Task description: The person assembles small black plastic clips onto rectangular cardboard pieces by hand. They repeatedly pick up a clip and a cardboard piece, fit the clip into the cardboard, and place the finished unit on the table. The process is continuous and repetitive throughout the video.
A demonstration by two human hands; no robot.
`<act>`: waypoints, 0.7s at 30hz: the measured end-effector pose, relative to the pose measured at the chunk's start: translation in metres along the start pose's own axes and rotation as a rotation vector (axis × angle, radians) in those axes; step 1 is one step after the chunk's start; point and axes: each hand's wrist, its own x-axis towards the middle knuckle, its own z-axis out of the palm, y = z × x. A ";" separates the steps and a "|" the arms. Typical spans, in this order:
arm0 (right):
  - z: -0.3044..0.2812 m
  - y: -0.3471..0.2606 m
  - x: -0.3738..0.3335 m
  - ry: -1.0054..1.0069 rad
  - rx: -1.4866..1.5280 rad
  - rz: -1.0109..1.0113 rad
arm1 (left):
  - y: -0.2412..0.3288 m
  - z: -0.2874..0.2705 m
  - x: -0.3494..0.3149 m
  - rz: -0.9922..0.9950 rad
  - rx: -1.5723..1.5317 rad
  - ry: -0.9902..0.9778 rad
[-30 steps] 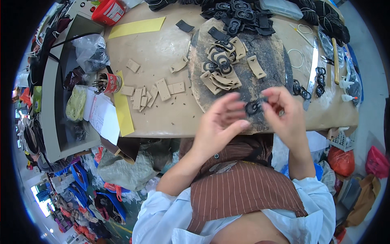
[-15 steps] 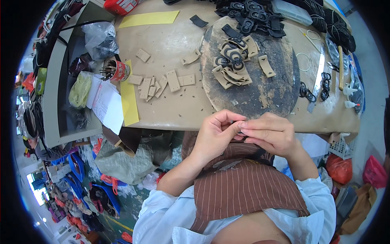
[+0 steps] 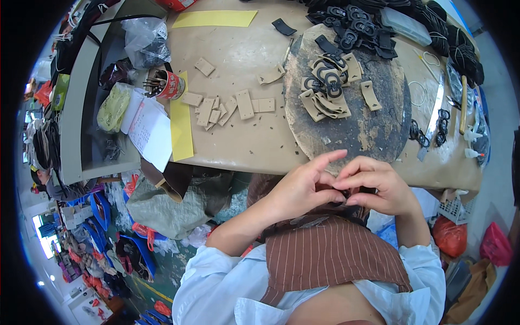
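My left hand [image 3: 300, 189] and my right hand [image 3: 382, 187] meet fingertip to fingertip just below the table's front edge, above my striped brown apron [image 3: 330, 254]. Between the fingertips they pinch a small dark piece [image 3: 331, 190], which the fingers mostly hide. Just beyond the hands, a round dark work pad [image 3: 357, 127] lies on the table. It carries a pile of tan leather pieces and black buckles [image 3: 327, 89].
Tan rectangular pieces [image 3: 227, 108] are scattered on the beige table [image 3: 254, 146] to the left of the pad. A red can of tools [image 3: 172, 85], a yellow strip [image 3: 181, 124] and papers [image 3: 149, 130] sit further left. Black buckles [image 3: 357, 27] are heaped at the back.
Both hands have come back from over the round pad to the table's front edge, closer to my body, and have closed together around the small dark piece.
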 end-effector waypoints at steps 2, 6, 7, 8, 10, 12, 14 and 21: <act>-0.001 -0.005 0.001 -0.066 0.122 0.173 | -0.001 -0.001 -0.001 0.009 0.008 -0.012; 0.000 -0.005 0.009 -0.088 0.168 0.158 | -0.001 -0.006 -0.005 0.047 0.073 -0.030; 0.000 -0.003 0.011 -0.102 0.141 0.118 | -0.002 -0.007 -0.005 0.038 0.070 -0.034; -0.001 -0.001 0.014 -0.116 0.114 0.078 | -0.004 -0.009 -0.005 0.029 0.067 -0.038; -0.002 0.003 0.017 -0.157 0.137 0.070 | -0.006 -0.012 -0.005 0.031 0.082 -0.054; -0.003 0.006 0.016 -0.205 0.237 0.142 | -0.009 -0.014 -0.004 0.052 0.116 -0.088; -0.002 0.015 0.018 -0.246 0.230 -0.045 | -0.011 -0.017 -0.003 -0.020 0.098 -0.160; 0.007 0.029 0.022 -0.241 0.266 -0.042 | -0.029 -0.021 0.000 -0.101 -0.053 -0.175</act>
